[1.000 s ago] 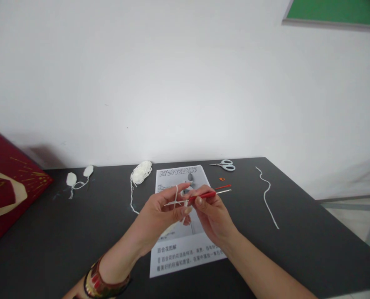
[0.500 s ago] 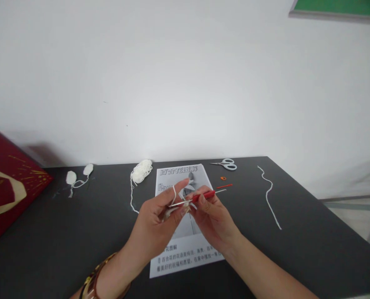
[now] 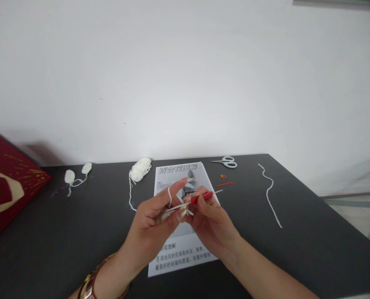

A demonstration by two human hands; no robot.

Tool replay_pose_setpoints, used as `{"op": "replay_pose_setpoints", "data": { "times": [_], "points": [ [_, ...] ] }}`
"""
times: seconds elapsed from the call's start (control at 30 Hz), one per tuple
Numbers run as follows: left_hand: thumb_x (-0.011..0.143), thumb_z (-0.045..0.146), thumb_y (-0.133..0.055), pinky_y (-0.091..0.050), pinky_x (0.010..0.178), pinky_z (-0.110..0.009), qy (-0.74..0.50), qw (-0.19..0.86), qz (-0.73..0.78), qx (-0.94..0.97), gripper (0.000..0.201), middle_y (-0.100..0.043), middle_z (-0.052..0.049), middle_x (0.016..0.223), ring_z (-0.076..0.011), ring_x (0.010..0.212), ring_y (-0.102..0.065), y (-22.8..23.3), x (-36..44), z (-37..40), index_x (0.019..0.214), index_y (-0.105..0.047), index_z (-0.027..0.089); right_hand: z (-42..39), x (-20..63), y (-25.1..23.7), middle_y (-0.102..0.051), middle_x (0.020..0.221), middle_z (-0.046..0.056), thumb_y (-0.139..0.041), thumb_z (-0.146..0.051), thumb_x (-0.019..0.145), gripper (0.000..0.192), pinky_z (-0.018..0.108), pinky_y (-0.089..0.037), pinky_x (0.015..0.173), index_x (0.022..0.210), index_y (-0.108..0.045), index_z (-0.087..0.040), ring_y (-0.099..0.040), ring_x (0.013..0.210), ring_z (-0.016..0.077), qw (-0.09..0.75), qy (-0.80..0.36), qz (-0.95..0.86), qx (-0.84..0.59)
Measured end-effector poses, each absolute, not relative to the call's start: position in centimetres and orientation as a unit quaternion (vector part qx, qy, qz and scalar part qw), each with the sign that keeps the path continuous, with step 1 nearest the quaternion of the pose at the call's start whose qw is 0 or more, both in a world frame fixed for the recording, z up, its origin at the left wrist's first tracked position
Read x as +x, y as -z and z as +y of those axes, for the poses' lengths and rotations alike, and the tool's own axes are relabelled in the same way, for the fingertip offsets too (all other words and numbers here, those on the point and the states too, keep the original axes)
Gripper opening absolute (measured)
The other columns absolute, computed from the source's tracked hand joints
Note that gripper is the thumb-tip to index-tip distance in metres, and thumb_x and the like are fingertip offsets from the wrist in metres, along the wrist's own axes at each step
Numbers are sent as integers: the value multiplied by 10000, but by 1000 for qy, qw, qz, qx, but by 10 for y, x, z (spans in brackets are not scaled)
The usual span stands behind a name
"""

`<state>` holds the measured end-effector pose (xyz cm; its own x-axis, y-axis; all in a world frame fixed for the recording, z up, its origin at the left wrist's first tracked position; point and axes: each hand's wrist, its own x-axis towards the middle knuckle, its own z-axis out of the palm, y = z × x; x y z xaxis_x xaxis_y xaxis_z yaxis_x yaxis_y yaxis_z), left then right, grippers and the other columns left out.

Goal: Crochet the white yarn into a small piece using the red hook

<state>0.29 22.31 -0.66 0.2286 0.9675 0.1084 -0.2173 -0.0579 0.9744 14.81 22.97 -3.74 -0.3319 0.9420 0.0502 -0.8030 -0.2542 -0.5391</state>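
Observation:
My right hand (image 3: 212,218) is closed round the red grip of a crochet hook (image 3: 203,198), whose thin metal shaft points left toward my other hand. My left hand (image 3: 156,218) pinches a small piece of white crochet work (image 3: 184,212), mostly hidden by the fingers. A strand of white yarn (image 3: 169,197) wraps round the raised left index finger. It runs back to a ball of white yarn (image 3: 141,169) on the table. Both hands are held over a printed sheet (image 3: 169,265) with a flower picture.
Two white crocheted petals (image 3: 69,177) joined by yarn lie at left, near a red bag (image 3: 4,207). Scissors (image 3: 228,162), an orange stitch marker (image 3: 223,176) and a red needle (image 3: 224,184) lie beyond my right hand. A loose white strand (image 3: 268,193) lies at right.
The view has shifted slightly. The hook's shaft sits at a slightly different place by the left fingers, and the yarn on the index finger has moved a little. Both grips stay the same.

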Motion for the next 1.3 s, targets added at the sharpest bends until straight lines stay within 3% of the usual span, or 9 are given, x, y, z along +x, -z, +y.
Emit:
{"op": "replay_pose_setpoints", "data": {
  "times": [0.33, 0.57, 0.8, 0.93, 1.13, 1.3],
  "points": [
    [820, 159, -639, -472, 700, -239, -513, 602, 317, 523, 474, -579, 25, 765, -111, 734, -544, 14, 2, 221, 1206, -596, 429, 228, 148, 35, -714, 802, -30, -712, -279, 786, 88, 251, -521, 678, 778, -649, -218, -641, 732, 107, 554, -789, -233, -126],
    [767, 155, -685, -489, 626, -221, -521, 559, 344, 546, 474, -575, 13, 745, -107, 656, -535, 5, 4, 218, 1187, -633, 370, 229, 157, 24, -714, 909, 33, -725, -269, 762, 93, 288, -563, 627, 776, -648, -218, -671, 795, 170, 570, -730, -347, -151],
    [778, 193, -681, -486, 663, -228, -504, 569, 354, 545, 498, -569, 11, 756, -121, 709, -564, 8, 4, 223, 1249, -590, 325, 230, 153, 36, -650, 800, -21, -716, -269, 773, 81, 259, -597, 572, 801, -663, -216, -627, 694, 119, 565, -756, -288, -161],
    [767, 214, -692, -467, 602, -201, -514, 529, 388, 553, 427, -606, 12, 716, -115, 660, -572, 6, 6, 224, 1184, -648, 298, 231, 151, 39, -657, 812, -19, -703, -265, 788, 77, 244, -601, 552, 809, -660, -206, -617, 676, 106, 551, -781, -254, -148],
    [723, 196, -716, -478, 677, -250, -546, 467, 423, 551, 375, -651, 4, 704, -160, 699, -583, 1, 11, 219, 1078, -714, 315, 230, 148, 39, -649, 773, -28, -714, -279, 778, 98, 213, -589, 518, 791, -653, -204, -611, 668, 102, 544, -795, -224, -149],
    [766, 164, -669, -452, 551, -201, -531, 474, 385, 588, 461, -606, 19, 689, -111, 592, -511, 8, 6, 221, 1192, -638, 339, 228, 148, 38, -648, 777, -26, -715, -270, 779, 98, 213, -598, 517, 804, -665, -190, -604, 650, 90, 563, -779, -230, -153]
  ]
}}
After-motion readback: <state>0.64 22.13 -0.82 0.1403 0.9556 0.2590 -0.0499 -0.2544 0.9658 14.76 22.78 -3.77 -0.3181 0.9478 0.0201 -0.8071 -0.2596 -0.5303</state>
